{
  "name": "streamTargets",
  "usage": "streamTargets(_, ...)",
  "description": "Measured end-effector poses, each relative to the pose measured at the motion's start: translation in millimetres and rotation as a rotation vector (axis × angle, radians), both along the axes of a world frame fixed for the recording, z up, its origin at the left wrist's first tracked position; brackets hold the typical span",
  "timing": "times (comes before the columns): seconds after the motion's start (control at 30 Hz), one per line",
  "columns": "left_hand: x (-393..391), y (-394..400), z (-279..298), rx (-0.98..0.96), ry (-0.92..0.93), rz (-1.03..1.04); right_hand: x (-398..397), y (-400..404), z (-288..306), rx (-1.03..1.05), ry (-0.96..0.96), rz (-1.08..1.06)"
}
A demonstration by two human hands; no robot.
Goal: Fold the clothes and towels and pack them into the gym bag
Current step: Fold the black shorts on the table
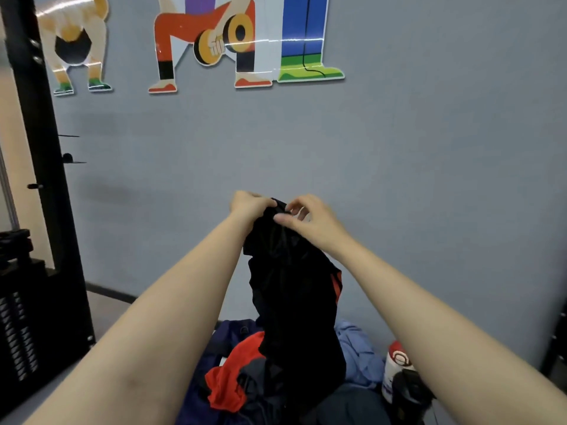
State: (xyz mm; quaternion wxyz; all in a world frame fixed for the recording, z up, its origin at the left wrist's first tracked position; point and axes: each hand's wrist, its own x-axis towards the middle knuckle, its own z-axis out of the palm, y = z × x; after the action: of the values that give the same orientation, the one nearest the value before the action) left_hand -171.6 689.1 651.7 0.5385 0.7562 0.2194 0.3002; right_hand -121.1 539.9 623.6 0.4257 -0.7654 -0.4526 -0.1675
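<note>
Garment: black garment [294, 289] with an orange-red strip at its right edge, lifted up in front of the grey wall [429, 179] and hanging down to the pile below.
Left hand: left hand [250, 205] grips the top edge of the black garment, fingers curled round the bunched cloth.
Right hand: right hand [310, 217] just beside the left, thumb and forefinger pinching the same top edge; the other fingers are loosely bent.
Pile: under the hanging cloth lie a red piece [233, 372], a light blue piece [356, 351] to the right and dark navy fabric [227, 332] behind the red; whether the navy fabric is clothing or a bag cannot be told.
Bottle: white bottle [395, 366] with a red top stands right of the pile, a dark object in front of its lower part.
Wall: coloured cut-out figures of people exercising [214, 41] are stuck high on the wall.
Left side: black weight machine frame [40, 148] stands upright at the left edge.
</note>
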Motion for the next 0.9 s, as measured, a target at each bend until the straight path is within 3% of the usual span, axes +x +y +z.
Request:
streamTargets(0.1,-5,-2,1,-0.245,-0.007,-0.024,-11,-4,-14,-0.410,-0.255,-0.059)
streamTargets(0.13,-6,-2,1,-0.301,-0.015,-0.045,-10,-3,-18,-0.462,-0.337,-0.102)
streamTargets(0.37,-11,-2,-10,-0.222,-0.098,-0.214,-2,5,3,-0.011,-0.057,-0.221)
streamTargets(0.53,-21,1,-25,-0.105,0.068,-0.489,5,10,13,-0.081,0.021,-0.255)
streamTargets(0.8,-27,-1,-47,0.157,0.311,-0.622,9,4,16,-0.022,0.114,-0.248)
streamTargets(0.9,-29,1,-60,0.308,0.468,-0.547,12,-7,22,0.031,0.152,-0.255)
